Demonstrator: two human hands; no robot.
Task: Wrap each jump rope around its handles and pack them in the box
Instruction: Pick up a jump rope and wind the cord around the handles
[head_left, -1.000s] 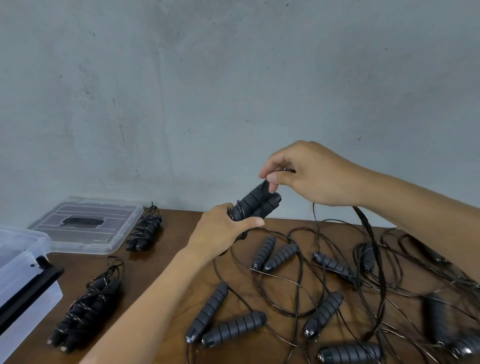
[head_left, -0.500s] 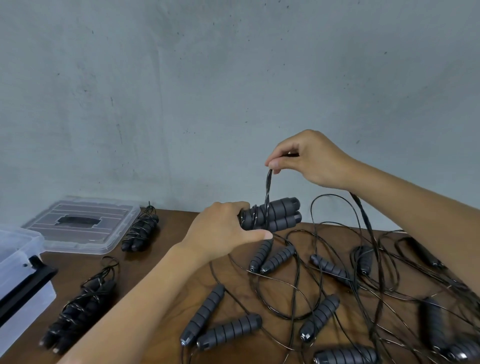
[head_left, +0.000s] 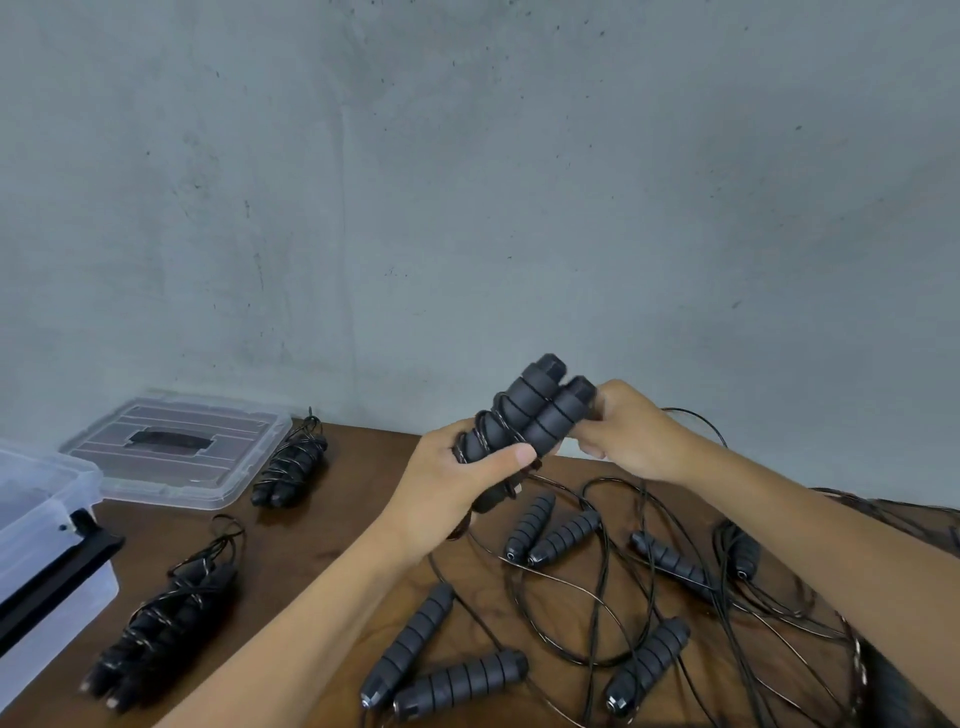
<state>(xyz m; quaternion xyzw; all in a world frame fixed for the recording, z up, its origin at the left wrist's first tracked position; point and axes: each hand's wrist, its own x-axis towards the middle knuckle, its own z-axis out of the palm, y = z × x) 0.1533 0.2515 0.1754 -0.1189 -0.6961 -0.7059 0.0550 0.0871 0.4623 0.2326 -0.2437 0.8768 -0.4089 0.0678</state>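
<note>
While the left hand curls round the lower end of a pair of handles, thumb pressed across the front, the right hand closes its fingers against the upper end from the far side; whether it also pinches the cord cannot be told. This pair is held tilted in the air above the middle of the bench, with a few turns of cord already round its lower half. Two wrapped bundles lie toward the left edge, one beside the clear lid at the back, one nearer the front, just beside the clear box at the left edge. Loose handles and tangled cord cover the right half.

The ribbed foam grips look soft and not slippery, so they probably suit a firm squeeze at one end. The cord appears thin, springy and light; it is likely to uncoil unless kept taut, and best taken close to the handles, clear of the tangle.
</note>
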